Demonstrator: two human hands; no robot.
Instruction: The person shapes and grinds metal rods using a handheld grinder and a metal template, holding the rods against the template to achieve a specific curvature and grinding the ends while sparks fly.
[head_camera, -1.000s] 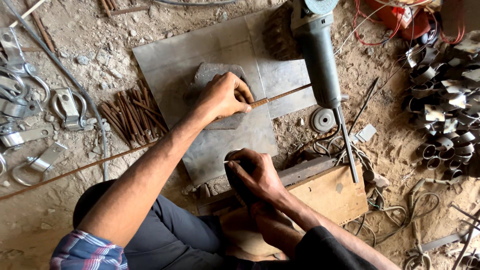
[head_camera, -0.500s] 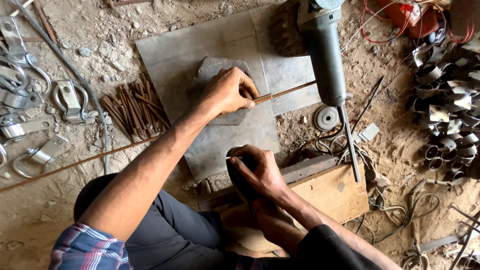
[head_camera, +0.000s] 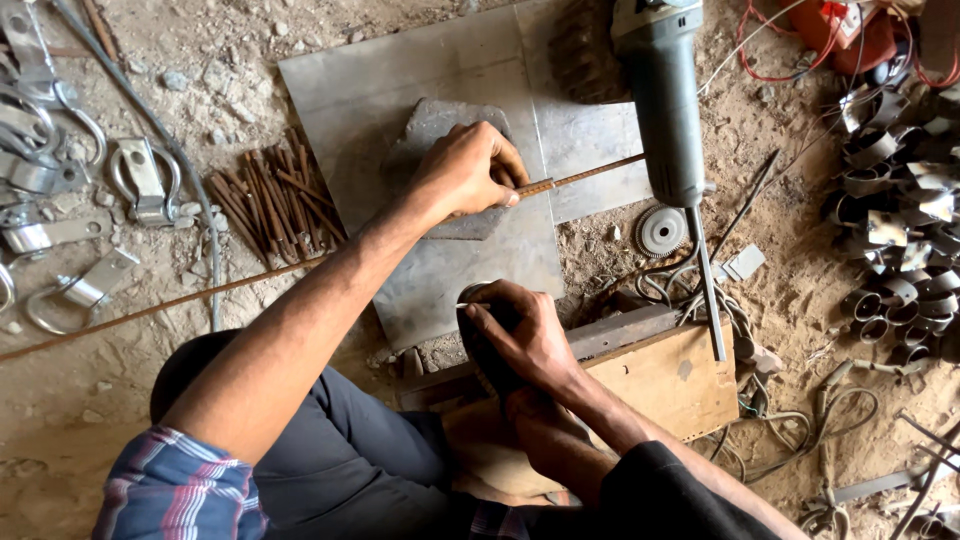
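My left hand (head_camera: 470, 170) grips one end of a thin rusty threaded rod (head_camera: 590, 176) and presses it against a small grey plate (head_camera: 440, 120). That plate lies on a larger steel sheet (head_camera: 380, 90) on the ground. The rod's far end runs right, under the body of a grey angle grinder (head_camera: 665, 110). My right hand (head_camera: 520, 335) is closed near my knee at the sheet's front edge, pinching a short thin pale piece whose tip points left. I cannot tell what the piece is.
A pile of short rusty rods (head_camera: 270, 205) lies left of the sheet, and metal clamps (head_camera: 140, 180) lie further left. A wooden block (head_camera: 670, 385) sits by my right arm, a toothed disc (head_camera: 662, 230) below the grinder, several cut metal rings (head_camera: 890, 200) at right. A long rod (head_camera: 150, 310) crosses the dirt.
Both hands keep their grips and places. The view has shifted slightly.
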